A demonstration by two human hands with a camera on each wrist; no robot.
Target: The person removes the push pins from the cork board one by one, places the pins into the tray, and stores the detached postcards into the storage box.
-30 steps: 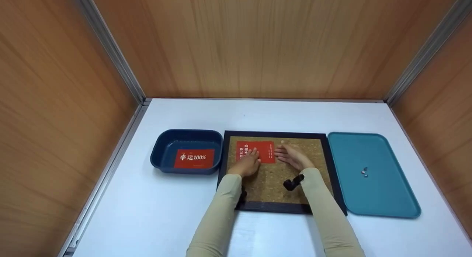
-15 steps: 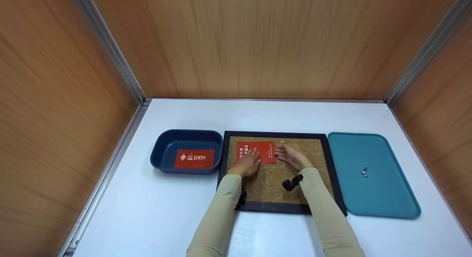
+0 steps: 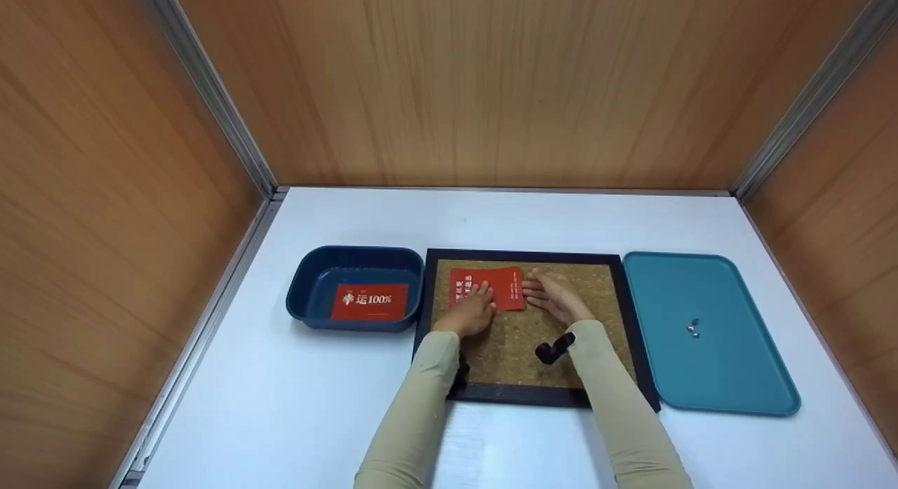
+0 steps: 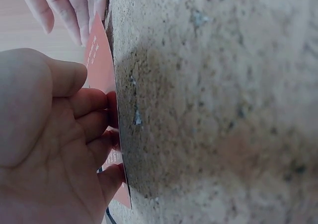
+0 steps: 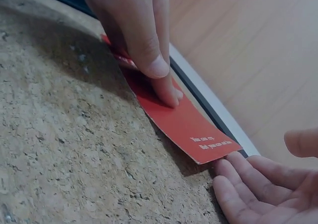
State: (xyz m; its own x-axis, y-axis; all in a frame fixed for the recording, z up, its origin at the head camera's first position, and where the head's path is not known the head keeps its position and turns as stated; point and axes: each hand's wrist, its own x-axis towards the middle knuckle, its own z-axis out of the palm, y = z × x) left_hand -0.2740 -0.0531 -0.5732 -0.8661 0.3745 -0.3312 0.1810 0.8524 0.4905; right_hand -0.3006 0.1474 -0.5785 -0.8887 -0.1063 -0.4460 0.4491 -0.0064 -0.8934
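Cork board (image 3: pixel 554 349) in its black frame sits at the middle of the white table (image 3: pixel 280 405), and I have both hands on it. My left hand (image 3: pixel 471 312) lies over the lower left part of the red card (image 3: pixel 494 284), its fingertips (image 5: pixel 160 67) pressing the card flat against the cork; the fingers are close together and only gently bent. My right hand (image 3: pixel 555 298) is just beside the card's right edge, fingers (image 5: pixel 238 184) nearly straight and side by side, their tips touching that edge at the near corner, where the right wrist view shows the card lifted a little off the cork. The card lies in the far left part of the board, white print facing up. To the left of the board I see a dark blue bin (image 3: pixel 309 278) holding another red card (image 3: pixel 370 301). To the right lies a teal tray (image 3: pixel 729 377) with a few small pins (image 3: pixel 693 326) on it.
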